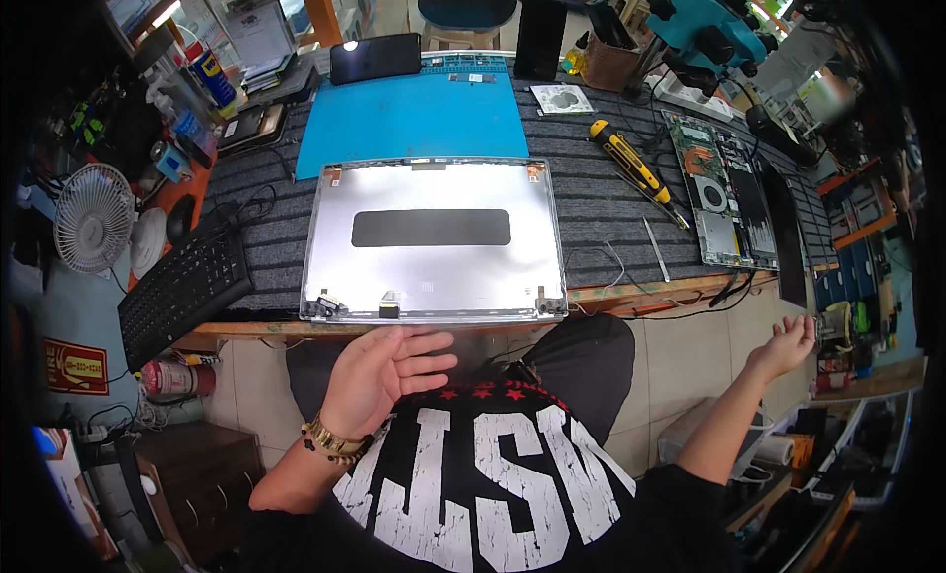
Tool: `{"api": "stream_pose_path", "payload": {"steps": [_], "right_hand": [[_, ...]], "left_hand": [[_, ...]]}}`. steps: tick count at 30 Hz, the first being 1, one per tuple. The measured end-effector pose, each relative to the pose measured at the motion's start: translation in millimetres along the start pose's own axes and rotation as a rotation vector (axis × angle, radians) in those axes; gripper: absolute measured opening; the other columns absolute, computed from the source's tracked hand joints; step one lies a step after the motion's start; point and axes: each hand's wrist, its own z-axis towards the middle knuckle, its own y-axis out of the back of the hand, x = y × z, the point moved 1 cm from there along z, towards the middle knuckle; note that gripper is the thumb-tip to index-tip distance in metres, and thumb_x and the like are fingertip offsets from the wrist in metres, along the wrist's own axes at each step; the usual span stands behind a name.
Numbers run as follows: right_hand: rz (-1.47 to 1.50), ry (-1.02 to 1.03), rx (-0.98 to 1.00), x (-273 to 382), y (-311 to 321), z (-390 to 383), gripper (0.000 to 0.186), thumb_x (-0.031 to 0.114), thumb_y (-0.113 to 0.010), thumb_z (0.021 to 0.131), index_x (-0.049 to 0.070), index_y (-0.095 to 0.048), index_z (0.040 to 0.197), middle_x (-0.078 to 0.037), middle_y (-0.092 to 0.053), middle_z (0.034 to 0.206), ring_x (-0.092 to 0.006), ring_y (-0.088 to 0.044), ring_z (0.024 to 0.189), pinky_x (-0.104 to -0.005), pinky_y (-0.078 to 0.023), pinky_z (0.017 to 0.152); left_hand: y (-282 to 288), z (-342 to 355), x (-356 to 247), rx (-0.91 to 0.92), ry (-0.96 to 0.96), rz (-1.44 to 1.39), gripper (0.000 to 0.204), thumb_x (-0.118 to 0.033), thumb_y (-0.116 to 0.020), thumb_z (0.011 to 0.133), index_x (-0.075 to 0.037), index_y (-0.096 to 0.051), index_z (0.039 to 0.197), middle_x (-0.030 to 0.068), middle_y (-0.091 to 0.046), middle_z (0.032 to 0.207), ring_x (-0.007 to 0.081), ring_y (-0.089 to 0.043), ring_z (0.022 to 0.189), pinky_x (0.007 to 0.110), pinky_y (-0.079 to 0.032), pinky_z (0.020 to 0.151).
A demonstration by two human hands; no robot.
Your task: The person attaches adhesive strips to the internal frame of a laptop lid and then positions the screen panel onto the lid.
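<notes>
A silver laptop lid (434, 272) lies inner side up on the striped mat at the desk's front edge, with a dark rectangular patch in its middle. My left hand (394, 376) is open, palm up, just below the lid's front edge; whether a fingertip touches it I cannot tell. My right hand (783, 346) is out at the right with loosely bent fingers, below a dark flat panel (786, 238); nothing clearly shows in it. That panel lies beside an opened laptop base (714, 194). A yellow-black screwdriver (631, 164) and a thin metal pry tool (655, 248) lie between lid and base.
A blue work mat (409, 120) lies behind the lid, with a phone (374, 59) at its back. A keyboard (182, 282) and fan (92, 218) stand at the left, a microscope stand (705, 21) at the back right, a fire extinguisher (177, 376) below left.
</notes>
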Motion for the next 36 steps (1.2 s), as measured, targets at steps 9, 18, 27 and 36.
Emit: {"api": "stream_pose_path", "payload": {"steps": [9, 18, 27, 36], "right_hand": [[0.255, 0.262, 0.677, 65.7, -37.2, -137.9, 0.032, 0.007, -0.057, 0.116, -0.002, -0.061, 0.146, -0.012, -0.069, 0.137, -0.0119, -0.061, 0.09, -0.0302, -0.054, 0.081], [0.344, 0.346, 0.779, 104.5, -58.5, -194.5, 0.037, 0.001, -0.055, 0.113, 0.0, -0.06, 0.149, -0.011, -0.059, 0.148, -0.0112, -0.058, 0.092, -0.028, -0.052, 0.081], [0.391, 0.307, 0.871, 149.4, -69.9, -205.4, 0.034, 0.001, -0.061, 0.11, 0.0, -0.062, 0.145, -0.007, -0.063, 0.135, -0.0084, -0.058, 0.089, -0.0253, -0.051, 0.076], [0.511, 0.239, 1.101, 339.4, -214.5, -172.9, 0.03, 0.022, -0.07, 0.112, 0.0, -0.075, 0.132, -0.003, -0.072, 0.107, -0.0085, -0.062, 0.083, -0.0264, -0.053, 0.069]], "left_hand": [[17.0, -15.8, -15.5, 0.139, 0.071, 0.277, 0.04, -0.021, -0.055, 0.12, 0.007, -0.064, 0.147, 0.0253, -0.076, 0.139, 0.0328, -0.08, 0.12, 0.044, -0.068, 0.101], [32.0, -49.4, -190.6, -0.048, -0.722, 0.763, 0.026, -0.015, -0.062, 0.116, 0.005, -0.075, 0.125, 0.0139, -0.08, 0.116, 0.02, -0.079, 0.101, 0.032, -0.064, 0.084], [-1.0, -6.7, -367.9, -0.136, -1.145, 0.67, 0.027, -0.025, -0.066, 0.117, -0.002, -0.076, 0.126, 0.0048, -0.078, 0.111, 0.0117, -0.074, 0.097, 0.028, -0.06, 0.085], [-118.9, 32.4, -369.1, 0.071, -1.149, 0.812, 0.028, -0.027, -0.069, 0.115, -0.003, -0.08, 0.123, 0.003, -0.079, 0.109, 0.0095, -0.075, 0.096, 0.026, -0.06, 0.082]]}}
